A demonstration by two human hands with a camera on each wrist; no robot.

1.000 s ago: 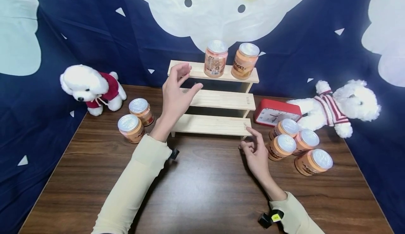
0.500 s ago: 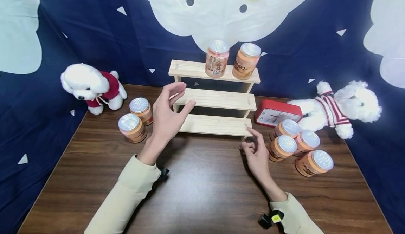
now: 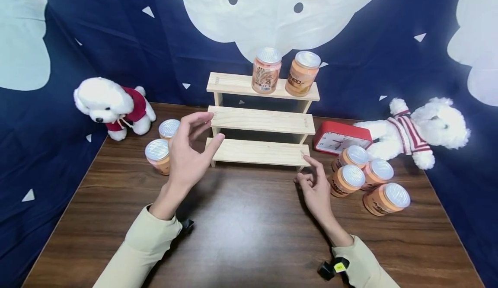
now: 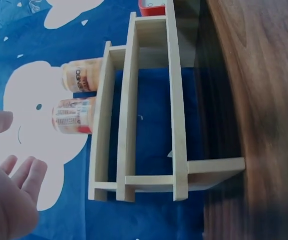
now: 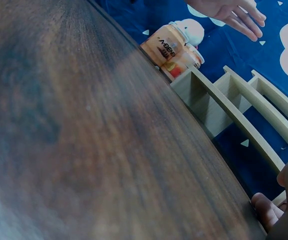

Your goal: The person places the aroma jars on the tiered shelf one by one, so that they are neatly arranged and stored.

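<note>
In the head view my left hand (image 3: 188, 154) hovers over the table between the jars on the left and the shelf, fingers apart and holding nothing. It partly hides an orange jar with a clear ridged lid (image 3: 157, 156); a second jar (image 3: 168, 129) stands behind that one. My right hand (image 3: 317, 193) is at the lower right corner of the three-step wooden shelf (image 3: 258, 152), index fingertip at the bottom step's end, other fingers loosely bent. Whether it presses the shelf is unclear. Two jars, one with its label turned back (image 3: 266, 72) and one beside it (image 3: 302, 75), stand on the top step.
Several orange jars (image 3: 346, 180) cluster right of my right hand, before a red clock (image 3: 342, 137). A white plush dog in striped clothing (image 3: 412, 134) lies at the right; another in a red top (image 3: 113, 106) stands at the left. A blue patterned cloth (image 3: 167, 63) hangs behind.
My left hand has drawn back from beside the top step, down and left toward the jars on the left, staying empty. The right hand and the jars have stayed in place.
</note>
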